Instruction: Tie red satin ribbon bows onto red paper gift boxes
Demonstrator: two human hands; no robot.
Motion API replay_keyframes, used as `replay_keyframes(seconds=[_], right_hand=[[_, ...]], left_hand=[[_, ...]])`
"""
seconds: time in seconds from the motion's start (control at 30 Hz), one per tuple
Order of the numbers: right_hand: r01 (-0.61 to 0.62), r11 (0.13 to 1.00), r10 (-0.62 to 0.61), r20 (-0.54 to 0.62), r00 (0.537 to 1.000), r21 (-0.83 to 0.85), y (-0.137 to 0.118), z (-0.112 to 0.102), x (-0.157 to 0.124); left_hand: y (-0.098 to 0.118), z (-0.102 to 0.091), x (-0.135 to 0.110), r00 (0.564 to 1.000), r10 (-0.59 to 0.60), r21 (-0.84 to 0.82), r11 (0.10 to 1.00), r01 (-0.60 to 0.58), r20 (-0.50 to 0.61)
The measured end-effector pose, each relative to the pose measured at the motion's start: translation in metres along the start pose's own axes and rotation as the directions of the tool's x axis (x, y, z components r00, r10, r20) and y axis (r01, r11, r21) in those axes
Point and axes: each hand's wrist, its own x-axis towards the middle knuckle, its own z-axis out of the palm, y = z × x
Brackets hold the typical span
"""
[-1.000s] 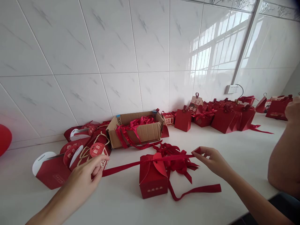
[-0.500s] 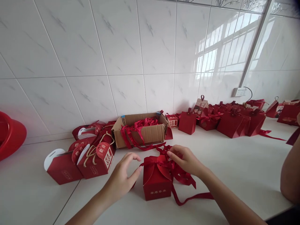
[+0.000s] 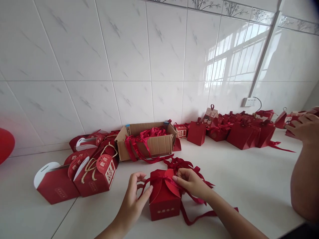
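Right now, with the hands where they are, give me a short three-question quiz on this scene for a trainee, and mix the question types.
1. True or false: the cardboard box by the tiled wall has a heap of ribbons in it.
2. Multiple choice: what does the right hand pinch? A) a rope handle B) the red ribbon on top of the small red gift box C) the wall socket
3. Short answer: on which side of the gift box is the left hand?

Key: 1 true; 2 B; 3 the left side.
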Motion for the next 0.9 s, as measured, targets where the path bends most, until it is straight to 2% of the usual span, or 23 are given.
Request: replay_keyframes(seconds=[0.1,0.3,0.53,0.7,0.9], right_hand=[[-0.038,0.994,0.034,0.044,0.998,0.107,-0.001,0.003,0.001],[-0.092,0.980,0.074,0.106,0.992,0.174,-0.002,0.006,0.006],[-0.050,0.982,0.025,0.131,0.991,0.185,-0.002,0.003,0.003],[-0.064,0.975,0.034,0.139,0.990,0.211,0.002,0.004,0.002],[-0.088,0.982,0.066,0.134,0.989,0.166,0.001,0.003,0.000]], left_hand=[[-0.001,0.005,0.001,0.998,-0.064,-0.129,0.990,0.062,-0.009],[-0.006,0.007,0.015,0.985,-0.140,-0.287,0.944,0.163,0.099],[-0.004,0.007,0.015,0.952,-0.199,-0.285,0.922,0.263,0.234],[0.002,0.007,0.012,0.915,-0.257,-0.279,0.896,0.346,0.310],[-0.004,0.005,0.010,0.889,-0.283,-0.271,0.880,0.390,0.360]])
